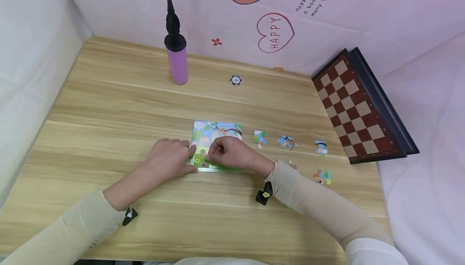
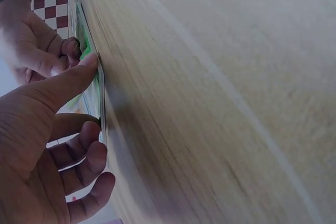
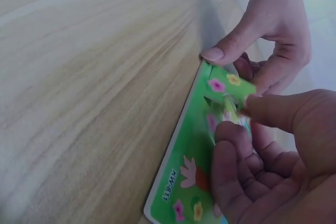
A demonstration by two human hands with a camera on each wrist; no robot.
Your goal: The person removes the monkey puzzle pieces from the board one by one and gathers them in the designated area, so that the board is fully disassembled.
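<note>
A jigsaw puzzle board (image 1: 218, 126) with a green and blue picture lies on the table in the head view. My left hand (image 1: 168, 157) holds its lower-left corner, thumb at the front edge and index finger along the left side. Over that same corner, my right hand (image 1: 232, 152) pinches a green puzzle piece (image 3: 227, 83) with pink and yellow flowers. In the right wrist view the right thumb (image 3: 278, 111) meets the piece's edge, and the piece sits slightly tilted in the corner. The curled right fingers hide part of the board.
Loose puzzle pieces lie to the right, among them one with a branch (image 1: 321, 147) and one with an eye (image 1: 321, 176); the right sleeve covers some. A chessboard (image 1: 356, 111) leans at the right. Behind are a poker chip (image 1: 235, 80) and a purple hand pump (image 1: 178, 65).
</note>
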